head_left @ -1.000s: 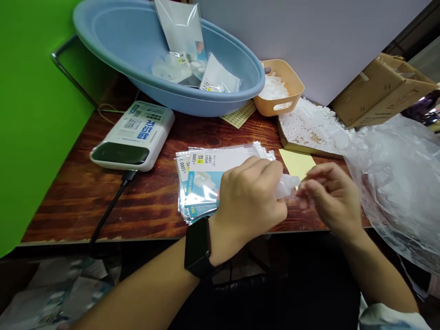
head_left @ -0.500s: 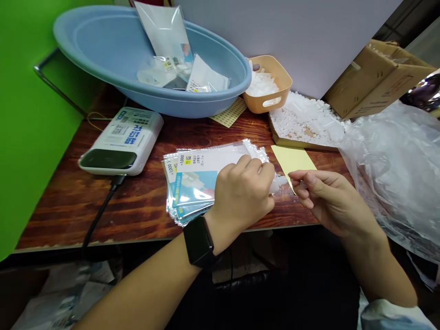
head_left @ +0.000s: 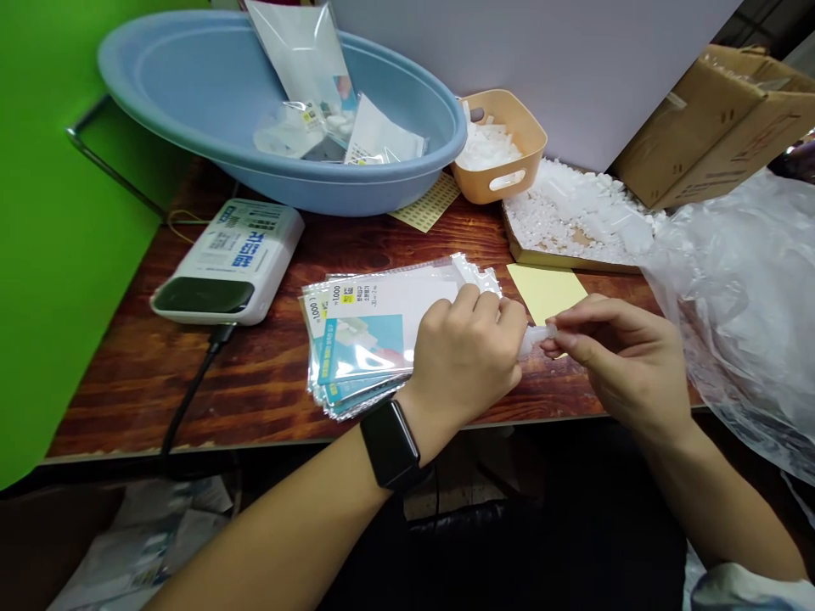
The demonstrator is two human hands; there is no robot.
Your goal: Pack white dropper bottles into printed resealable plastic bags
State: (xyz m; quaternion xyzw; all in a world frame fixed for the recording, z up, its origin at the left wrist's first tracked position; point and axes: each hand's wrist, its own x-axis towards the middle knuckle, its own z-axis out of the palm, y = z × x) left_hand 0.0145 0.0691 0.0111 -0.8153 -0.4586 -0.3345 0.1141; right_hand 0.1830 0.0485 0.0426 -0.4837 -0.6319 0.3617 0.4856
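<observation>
My left hand [head_left: 468, 352], with a black watch on its wrist, is closed around a small translucent plastic container [head_left: 535, 339]. Only the narrow end shows past the fingers; the rest is hidden. At that end, my right hand [head_left: 627, 356] pinches a small clear piece, mostly covered by the fingertips, against the container's tip. Under and beside my left hand lies a stack of clear packets with blue and white printed cards [head_left: 362, 339]. A pale yellow sheet [head_left: 548, 293] lies on the table just behind both hands.
A blue basin [head_left: 280, 182] with several packets stands at the back left, beside a white device [head_left: 233, 259] with a black cable. Farther right are an orange basket [head_left: 509, 182], a shallow tray of small white pieces [head_left: 566, 212], a cardboard box [head_left: 719, 127] and clear plastic sheeting [head_left: 751, 314].
My right hand has come in to the tip of the container, closing the gap between the hands. My left hand has shifted slightly right, still holding the container.
</observation>
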